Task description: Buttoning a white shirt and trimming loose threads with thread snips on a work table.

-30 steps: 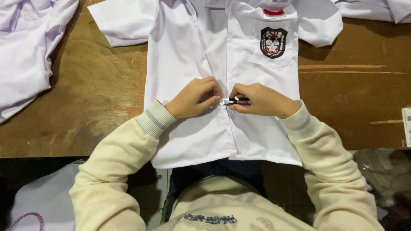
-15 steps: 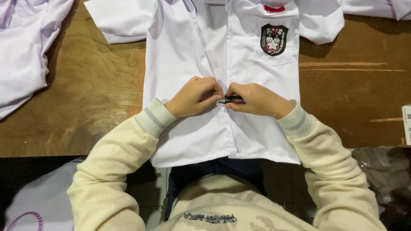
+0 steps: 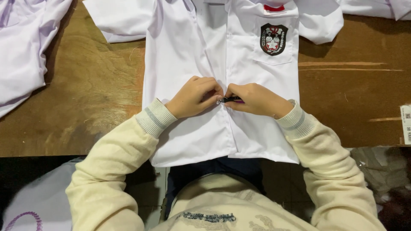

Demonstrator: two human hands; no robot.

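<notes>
A white short-sleeved shirt (image 3: 192, 55) with a dark crest badge (image 3: 274, 39) on its chest pocket lies flat, front up, on a wooden table (image 3: 85, 107). My left hand (image 3: 193, 97) pinches the shirt's front placket at its middle. My right hand (image 3: 256, 99) meets it from the right and grips a small dark tool with a metal tip (image 3: 230, 99), its tip touching the placket between my fingers. Cream sweater sleeves cover both arms.
More white garments lie at the table's far left (image 3: 21, 51) and top right corner (image 3: 376, 6). A white paper label (image 3: 406, 124) sits at the right edge. Below the table's front edge are a white bag (image 3: 38, 201) and crumpled plastic (image 3: 381, 171).
Both hands have stayed together at the placket, shifting slightly up the shirt; the tool remains in my right hand.
</notes>
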